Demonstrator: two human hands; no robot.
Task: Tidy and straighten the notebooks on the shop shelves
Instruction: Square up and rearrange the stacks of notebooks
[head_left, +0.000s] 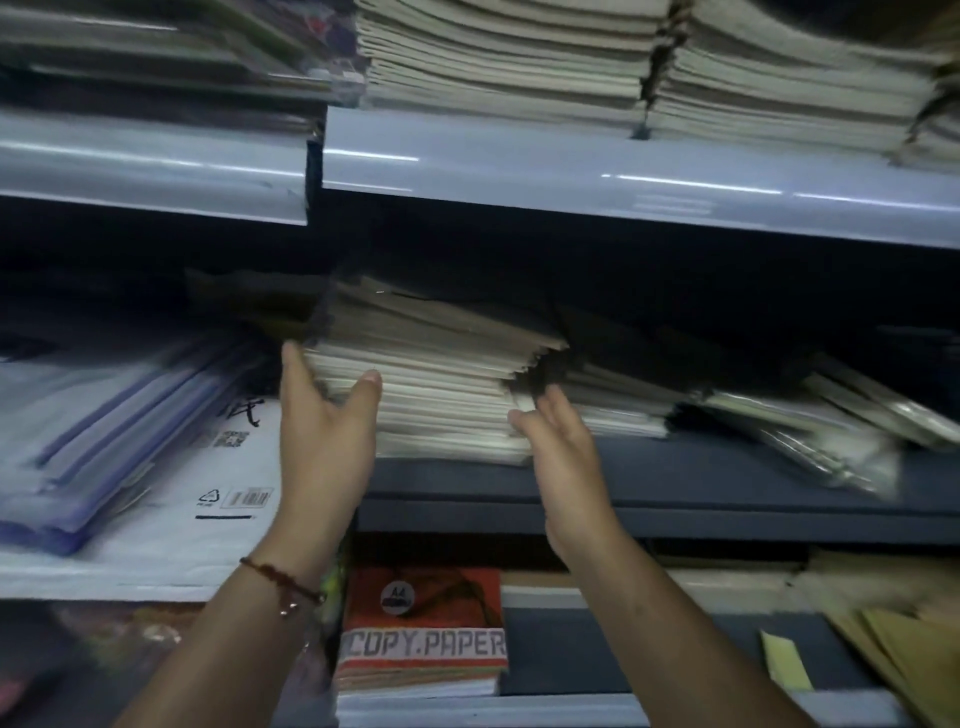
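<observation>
Head cam only. Frame was blurry, esp. at the edges.

Notebook stack (441, 384) sat on the mid shelf (675, 483), centre of view, w/ its front edges ragged and upper books skewed back-left vs the lower ones. Brown covers on top, pale page edges facing out.

Left hand (324, 441) was at the stack's left front corner: fingers straight, reaching up along the left side, thumb tip against the front page edges. Grip apart, flat on the stack, nothing pinched. Red bead bracelet (283, 579) on that wrist.

Right hand (563, 452) was at the stack's right front corner, fingers straight, tips touching the lower books at the corner. Grip apart too, not clamped on anything.

Right of the stack: a lower pile of notebooks (618, 410), then plastic-wrapped packs (852, 431) fanned out, leaning right. Left of it, on the neighbouring shelf: clear/blue folders (104, 431) lying on a white printed pack (208, 499).

Upper shelf (571, 171) carried two tall notebook piles (504, 52) side by side, narrow gap btwn them.

Below the hands: red "COPY.PAPER" A4 pack (423, 623) on a stack of coloured sheets; brown envelopes (904, 644) at lower right.
</observation>
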